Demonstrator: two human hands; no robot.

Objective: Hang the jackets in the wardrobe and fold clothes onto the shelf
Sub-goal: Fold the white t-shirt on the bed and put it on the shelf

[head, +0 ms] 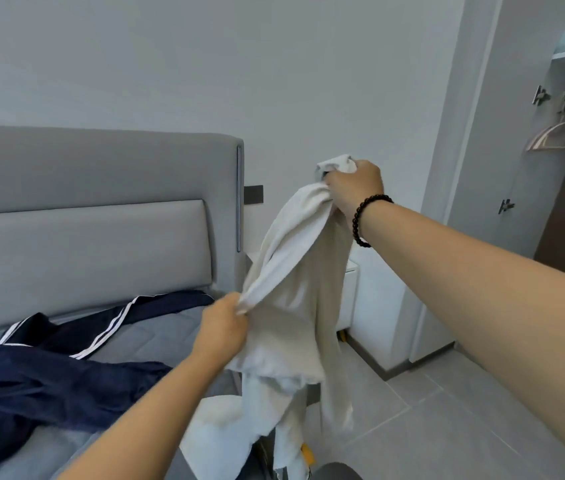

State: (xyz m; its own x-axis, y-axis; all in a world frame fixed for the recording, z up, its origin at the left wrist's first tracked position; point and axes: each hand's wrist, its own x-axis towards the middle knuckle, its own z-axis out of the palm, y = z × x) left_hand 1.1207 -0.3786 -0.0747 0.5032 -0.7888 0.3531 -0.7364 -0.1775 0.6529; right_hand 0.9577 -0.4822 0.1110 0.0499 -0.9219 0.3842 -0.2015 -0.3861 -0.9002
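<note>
I see open air between my raised hands and the wardrobe (558, 188). The bed's headboard (101, 202) blocks my left; a white nightstand (350, 292) stands behind the cloth.

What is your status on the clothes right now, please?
Both hands gripping the cream garment: right hand high, left hand lower. Navy jacket on the bed. Hangers in the wardrobe, path clear.

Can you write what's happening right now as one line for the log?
left hand: pinches cream garment | right hand: grips its top, lifted | navy jacket: on bed | hanger: in wardrobe
</note>
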